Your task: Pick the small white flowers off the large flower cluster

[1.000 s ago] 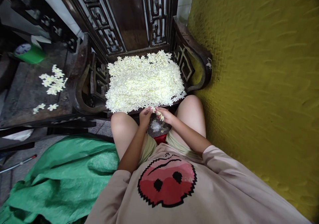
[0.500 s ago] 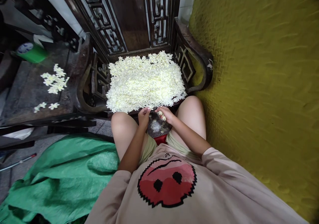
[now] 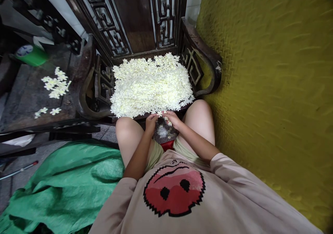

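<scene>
A heap of small white flowers (image 3: 152, 86) covers the seat of a dark carved wooden chair (image 3: 205, 59) in front of me. My left hand (image 3: 151, 121) and my right hand (image 3: 173, 119) meet at the near edge of the heap, between my knees. Their fingertips pinch a white flower (image 3: 160, 114) between them. My right hand also keeps a few small flowers under its fingers. Both hands hover just above a dark patterned surface (image 3: 163, 131) with flower bits on it.
A yellow textured wall (image 3: 267, 88) fills the right side. To the left stands a dark wooden table (image 3: 28, 95) with a few loose white flowers (image 3: 56, 83) and a green container (image 3: 31, 55). A green tarp (image 3: 62, 185) lies on the floor at lower left.
Both hands have shifted slightly up toward the edge of the heap. The fingertips have come together on a flower again after parting a little.
</scene>
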Demonstrator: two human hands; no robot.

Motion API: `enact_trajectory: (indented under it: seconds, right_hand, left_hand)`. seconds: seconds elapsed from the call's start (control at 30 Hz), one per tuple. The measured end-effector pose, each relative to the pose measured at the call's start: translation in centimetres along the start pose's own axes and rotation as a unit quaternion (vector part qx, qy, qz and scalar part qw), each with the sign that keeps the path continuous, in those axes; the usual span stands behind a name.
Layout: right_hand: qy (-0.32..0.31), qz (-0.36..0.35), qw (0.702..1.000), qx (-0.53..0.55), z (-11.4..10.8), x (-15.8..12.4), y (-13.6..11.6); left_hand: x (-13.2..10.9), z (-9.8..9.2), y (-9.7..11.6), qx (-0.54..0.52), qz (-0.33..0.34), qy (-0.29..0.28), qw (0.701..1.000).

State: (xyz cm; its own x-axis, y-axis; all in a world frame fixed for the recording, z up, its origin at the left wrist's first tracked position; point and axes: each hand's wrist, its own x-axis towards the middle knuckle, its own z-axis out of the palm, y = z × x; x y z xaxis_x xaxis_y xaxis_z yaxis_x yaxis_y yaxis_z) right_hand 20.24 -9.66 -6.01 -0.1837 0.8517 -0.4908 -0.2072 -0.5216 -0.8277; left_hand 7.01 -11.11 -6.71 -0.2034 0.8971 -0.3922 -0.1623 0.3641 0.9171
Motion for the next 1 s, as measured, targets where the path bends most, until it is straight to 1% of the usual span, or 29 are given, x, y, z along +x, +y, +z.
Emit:
enact_trajectory:
  seconds: [0.1,0.23,0.37,0.43,0.63,0.87,1.0]
  right_hand:
    - [-0.012,0.0,1.0,-0.008,0.1,-0.04,0.1]
    - [0.038,-0.004,0.999,-0.014,0.2,-0.17,0.08]
    - [0.056,0.006,0.998,-0.026,0.25,-0.32,-0.19]
    - [0.053,0.01,0.998,-0.029,0.32,-0.39,-0.34]
    - [0.041,0.026,0.999,0.001,0.49,-0.35,-0.43]
    - [0.012,0.05,0.998,0.037,0.66,-0.31,-0.27]
    - [-0.005,0.048,0.999,0.022,0.63,-0.45,-0.22]
  left_hand:
    - [0.06,-0.02,-0.04,-0.02,-0.026,-0.014,0.999]
    - [-0.08,0.07,0.06,-0.013,-0.024,-0.034,0.999]
    - [-0.12,0.12,0.23,-0.001,-0.024,-0.033,0.999]
    - [-0.04,0.07,0.26,-0.007,-0.028,-0.035,0.999]
    - [0.19,-0.12,0.03,-0.062,-0.068,-0.063,0.994]
    - [-0.09,0.04,0.31,-0.108,-0.078,-0.102,0.986]
    - [-0.22,-0.15,0.41,-0.099,-0.087,-0.111,0.985]
